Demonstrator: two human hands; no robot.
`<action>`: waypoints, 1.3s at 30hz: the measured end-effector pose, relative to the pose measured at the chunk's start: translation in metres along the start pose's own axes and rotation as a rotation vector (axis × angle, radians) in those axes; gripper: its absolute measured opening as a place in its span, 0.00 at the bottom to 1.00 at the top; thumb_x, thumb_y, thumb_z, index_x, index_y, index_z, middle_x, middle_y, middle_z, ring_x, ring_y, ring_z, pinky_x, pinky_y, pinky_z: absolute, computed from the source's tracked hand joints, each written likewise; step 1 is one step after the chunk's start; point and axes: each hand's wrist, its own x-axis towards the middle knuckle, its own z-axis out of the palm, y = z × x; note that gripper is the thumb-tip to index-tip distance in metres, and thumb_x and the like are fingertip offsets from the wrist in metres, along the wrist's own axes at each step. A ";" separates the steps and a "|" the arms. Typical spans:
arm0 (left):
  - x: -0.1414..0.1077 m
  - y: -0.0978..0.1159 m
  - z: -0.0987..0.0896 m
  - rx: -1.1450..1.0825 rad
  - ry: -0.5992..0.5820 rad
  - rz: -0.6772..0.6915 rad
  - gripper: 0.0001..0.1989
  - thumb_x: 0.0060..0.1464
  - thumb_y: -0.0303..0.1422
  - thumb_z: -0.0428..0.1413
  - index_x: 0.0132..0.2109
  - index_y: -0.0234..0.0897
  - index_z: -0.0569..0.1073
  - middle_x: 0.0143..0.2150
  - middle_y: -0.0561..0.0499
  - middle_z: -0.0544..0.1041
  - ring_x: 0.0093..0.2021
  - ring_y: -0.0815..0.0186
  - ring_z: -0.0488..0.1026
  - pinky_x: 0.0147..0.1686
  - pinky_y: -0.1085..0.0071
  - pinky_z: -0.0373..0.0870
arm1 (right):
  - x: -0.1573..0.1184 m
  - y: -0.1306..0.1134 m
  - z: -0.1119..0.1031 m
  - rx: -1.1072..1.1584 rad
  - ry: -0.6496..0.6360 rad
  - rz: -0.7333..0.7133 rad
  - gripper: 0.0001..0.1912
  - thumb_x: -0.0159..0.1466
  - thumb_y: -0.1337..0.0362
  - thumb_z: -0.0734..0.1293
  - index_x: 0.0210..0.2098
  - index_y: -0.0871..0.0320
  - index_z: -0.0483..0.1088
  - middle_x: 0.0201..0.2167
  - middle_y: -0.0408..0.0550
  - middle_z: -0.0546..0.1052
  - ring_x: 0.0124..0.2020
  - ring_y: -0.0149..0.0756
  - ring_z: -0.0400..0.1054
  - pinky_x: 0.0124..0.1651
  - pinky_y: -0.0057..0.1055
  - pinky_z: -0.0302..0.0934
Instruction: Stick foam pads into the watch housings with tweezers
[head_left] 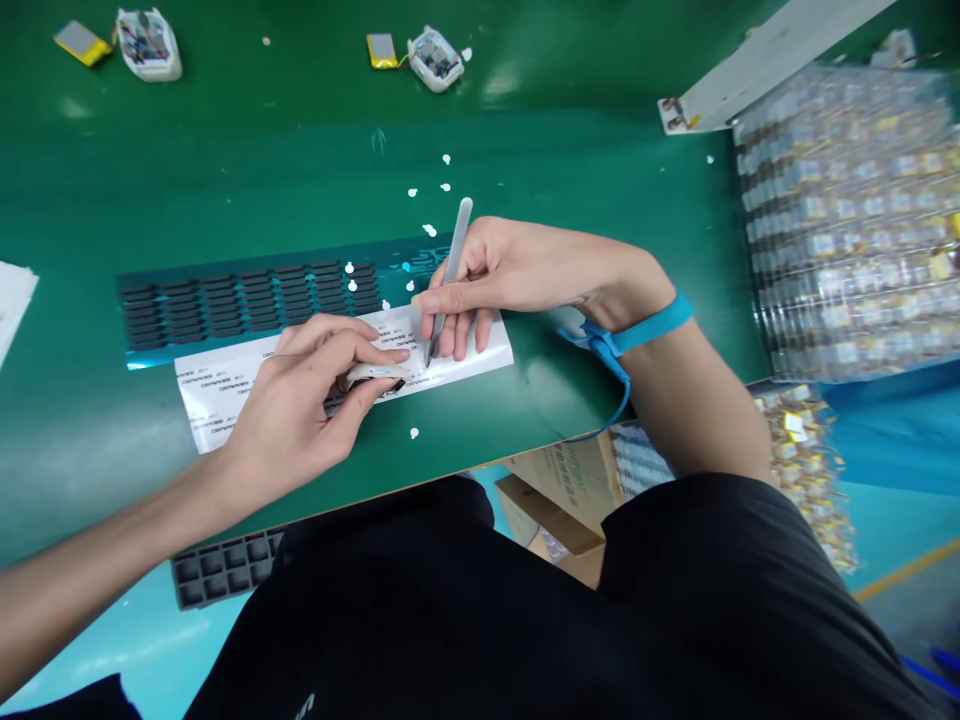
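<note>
Currently grasping a white housing in the left hand, pinched between thumb and fingers and partly hidden by them; exact tilt not determinable. Grasping also a pair of tweezers in the right hand, pen-fashion, long axis slanting from beyond the grip back toward the body, tip down. Cannot tell whether parted or closed at the tip. Judged decisive: placement of that tip, just right of the housing and over a printed white sheet; contact not confirmable. Located the housing to the left of the right grip and slightly nearer the body. Assessed as nearer to the printed marks at the tip: the right hand. Observed under both grips: the sheet, long axis running left to right, left end angled toward the body, lying on a green worktop. Noted on the wrist behind the right grip: a blue strap. Recorded just beyond the left grip: black strips in rows on a blue film. Found scattered, mostly beyond both grips: small white dots. Seen well beyond: two opened white devices, each with a yellow-edged battery pack beside it. Logged far right of the right grip: stacked clear trays, contents too blurred to identify.
</note>
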 end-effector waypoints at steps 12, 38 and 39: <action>-0.002 0.000 0.000 0.076 0.009 0.052 0.05 0.71 0.32 0.60 0.50 0.42 0.80 0.54 0.44 0.83 0.59 0.49 0.81 0.54 0.51 0.80 | 0.005 -0.023 0.008 0.347 0.196 0.022 0.27 0.64 0.39 0.78 0.30 0.59 0.80 0.23 0.44 0.82 0.22 0.29 0.78 0.24 0.18 0.71; 0.003 0.043 -0.012 -0.738 0.015 -0.363 0.12 0.62 0.25 0.68 0.49 0.42 0.77 0.42 0.57 0.87 0.41 0.60 0.89 0.44 0.68 0.90 | 0.003 -0.054 0.079 0.322 0.633 -0.273 0.18 0.71 0.49 0.76 0.31 0.52 0.73 0.24 0.40 0.80 0.25 0.35 0.78 0.24 0.28 0.72; 0.003 0.043 -0.012 -0.740 0.011 -0.370 0.12 0.62 0.25 0.68 0.49 0.41 0.77 0.42 0.58 0.87 0.41 0.60 0.89 0.44 0.69 0.90 | 0.004 -0.053 0.079 0.323 0.637 -0.273 0.19 0.71 0.48 0.75 0.31 0.52 0.73 0.24 0.40 0.80 0.25 0.35 0.78 0.24 0.28 0.72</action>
